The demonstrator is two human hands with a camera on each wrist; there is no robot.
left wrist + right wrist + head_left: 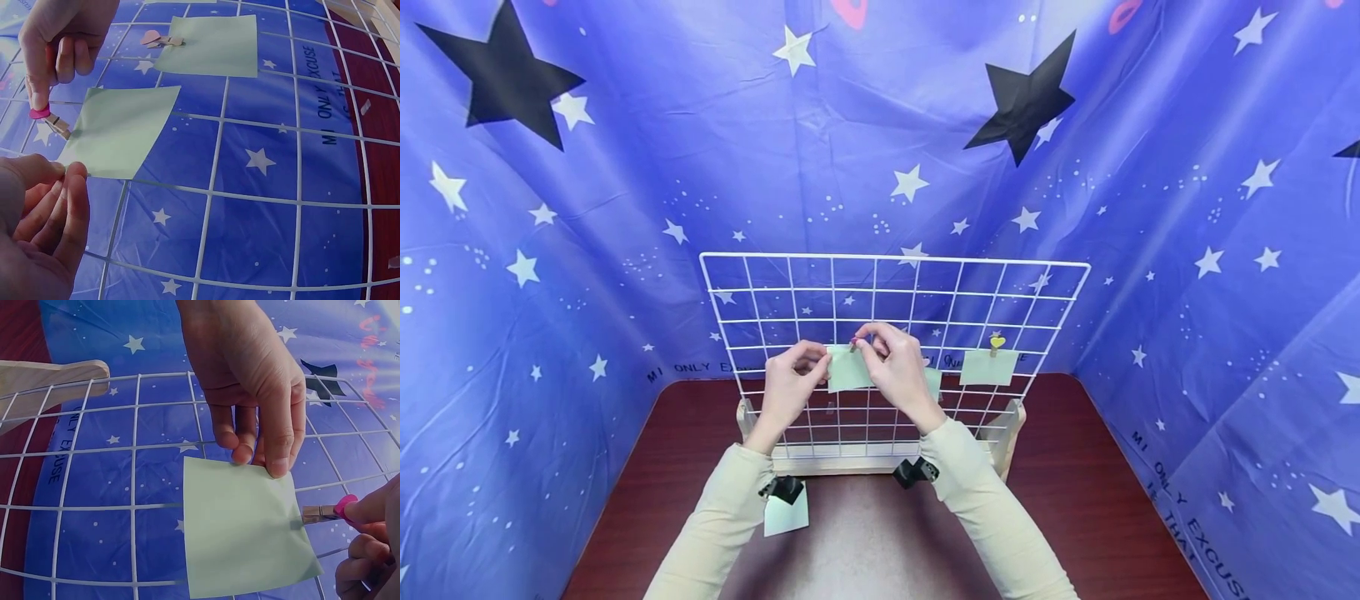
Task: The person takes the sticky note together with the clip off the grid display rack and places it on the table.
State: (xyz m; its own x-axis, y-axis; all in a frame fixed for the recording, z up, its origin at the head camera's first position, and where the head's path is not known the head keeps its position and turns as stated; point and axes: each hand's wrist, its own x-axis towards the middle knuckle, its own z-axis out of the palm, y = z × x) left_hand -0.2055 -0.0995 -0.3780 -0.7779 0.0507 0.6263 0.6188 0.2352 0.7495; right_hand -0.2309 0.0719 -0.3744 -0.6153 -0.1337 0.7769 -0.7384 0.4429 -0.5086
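A pale green paper note (847, 371) lies against the white wire grid (895, 257). My left hand (790, 383) pinches its left edge between thumb and fingers, close to the upper corner. With thumb and index finger, my right hand (895, 367) holds a small wooden clothespin (317, 514) by its end, where a pink decoration (345, 506) sits. The clothespin's tip is at the note's top edge in both wrist views. Beside it on the grid, a second green note (215, 49) hangs from a clothespin with a pink heart (150, 37).
Farther right hangs another green note (988, 367), under a clothespin with a yellow heart (997, 342). A loose green note (786, 515) lies on the dark red table (1112, 467), below my left forearm. The grid stands in a wooden base (842, 463), before a blue star-patterned cloth (820, 192).
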